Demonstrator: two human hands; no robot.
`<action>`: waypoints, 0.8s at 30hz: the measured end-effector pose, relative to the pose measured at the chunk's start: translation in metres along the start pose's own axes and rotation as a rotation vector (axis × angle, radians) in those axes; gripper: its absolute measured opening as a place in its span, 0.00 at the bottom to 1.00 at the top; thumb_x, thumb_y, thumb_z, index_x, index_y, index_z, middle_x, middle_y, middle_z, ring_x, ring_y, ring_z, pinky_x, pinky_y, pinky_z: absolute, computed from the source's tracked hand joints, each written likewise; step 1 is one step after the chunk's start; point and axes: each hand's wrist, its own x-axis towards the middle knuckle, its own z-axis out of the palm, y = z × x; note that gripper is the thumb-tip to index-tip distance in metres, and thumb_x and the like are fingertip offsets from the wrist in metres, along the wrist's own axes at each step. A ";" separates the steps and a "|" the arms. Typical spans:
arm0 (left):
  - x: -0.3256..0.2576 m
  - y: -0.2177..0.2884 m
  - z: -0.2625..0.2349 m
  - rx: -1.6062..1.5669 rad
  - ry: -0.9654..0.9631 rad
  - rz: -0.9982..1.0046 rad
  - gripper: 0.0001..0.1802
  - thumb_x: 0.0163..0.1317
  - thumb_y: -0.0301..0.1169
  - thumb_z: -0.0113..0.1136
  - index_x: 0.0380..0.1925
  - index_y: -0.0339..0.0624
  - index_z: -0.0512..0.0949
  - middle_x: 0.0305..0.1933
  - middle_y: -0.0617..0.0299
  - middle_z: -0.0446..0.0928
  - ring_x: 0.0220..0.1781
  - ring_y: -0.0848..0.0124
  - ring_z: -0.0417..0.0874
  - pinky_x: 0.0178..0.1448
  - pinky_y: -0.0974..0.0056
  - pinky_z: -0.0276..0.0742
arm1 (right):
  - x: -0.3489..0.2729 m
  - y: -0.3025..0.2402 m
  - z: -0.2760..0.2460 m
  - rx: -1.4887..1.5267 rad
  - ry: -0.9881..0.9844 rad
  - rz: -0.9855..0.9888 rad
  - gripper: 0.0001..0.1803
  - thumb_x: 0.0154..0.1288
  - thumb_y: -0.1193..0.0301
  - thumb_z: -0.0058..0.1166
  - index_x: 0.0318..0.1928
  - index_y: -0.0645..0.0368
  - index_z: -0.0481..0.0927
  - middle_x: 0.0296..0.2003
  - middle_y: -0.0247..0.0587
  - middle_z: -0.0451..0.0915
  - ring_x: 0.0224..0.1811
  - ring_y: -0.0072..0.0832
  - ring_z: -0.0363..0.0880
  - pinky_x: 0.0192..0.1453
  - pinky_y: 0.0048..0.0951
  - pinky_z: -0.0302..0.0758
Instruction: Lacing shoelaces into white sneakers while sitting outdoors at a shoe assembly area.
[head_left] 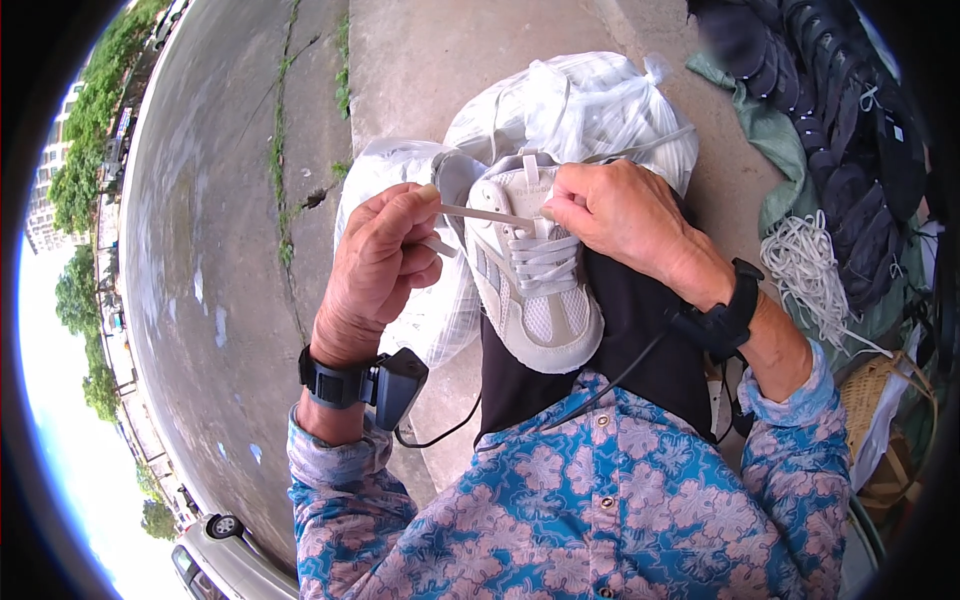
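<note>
A pale grey and white sneaker [540,270] rests on my lap, its toe toward me and its tongue pointing away. Flat light laces cross its lower eyelets. My left hand [392,245], left of the shoe, pinches a shoelace [487,214] that runs taut to the upper eyelets. Another piece of lace shows below those fingers. At the top right of the shoe, the fingers of my right hand [612,215] are closed against the eyelet edge; what they pinch is hidden behind the hand. Dark straps with devices sit on both wrists.
White plastic bags [590,105], stuffed full, stand just beyond my knees. On the right lie a bundle of white laces [803,270], a heap of dark shoe parts [850,150] on green sacking and a wicker basket [880,400]. A car [225,560] stands at the lower left.
</note>
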 end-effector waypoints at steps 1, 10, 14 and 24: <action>0.004 0.003 -0.003 0.054 0.026 0.033 0.13 0.69 0.34 0.55 0.24 0.47 0.68 0.20 0.77 0.54 0.16 0.85 0.52 0.20 0.74 0.51 | -0.001 0.001 0.001 0.000 0.000 -0.001 0.12 0.62 0.66 0.54 0.27 0.61 0.79 0.21 0.49 0.80 0.25 0.43 0.83 0.29 0.40 0.79; 0.038 -0.022 -0.020 1.079 0.376 0.577 0.09 0.62 0.32 0.62 0.37 0.36 0.81 0.37 0.55 0.77 0.35 0.66 0.80 0.38 0.61 0.76 | -0.006 0.009 0.006 0.096 0.220 -0.297 0.09 0.56 0.78 0.58 0.39 0.59 0.79 0.40 0.40 0.75 0.42 0.38 0.78 0.45 0.37 0.75; 0.022 -0.023 0.006 1.091 0.117 0.678 0.05 0.62 0.29 0.64 0.38 0.44 0.83 0.41 0.62 0.77 0.38 0.72 0.76 0.40 0.67 0.74 | -0.001 0.012 0.006 -0.023 0.137 -0.397 0.09 0.55 0.79 0.57 0.38 0.58 0.79 0.42 0.38 0.74 0.46 0.36 0.75 0.49 0.36 0.73; 0.021 -0.048 0.018 1.088 -0.112 0.781 0.09 0.51 0.22 0.69 0.34 0.42 0.83 0.34 0.59 0.78 0.34 0.65 0.81 0.39 0.63 0.78 | -0.010 0.016 0.000 -0.084 0.111 -0.408 0.09 0.56 0.76 0.57 0.38 0.59 0.76 0.37 0.38 0.75 0.46 0.35 0.73 0.50 0.38 0.68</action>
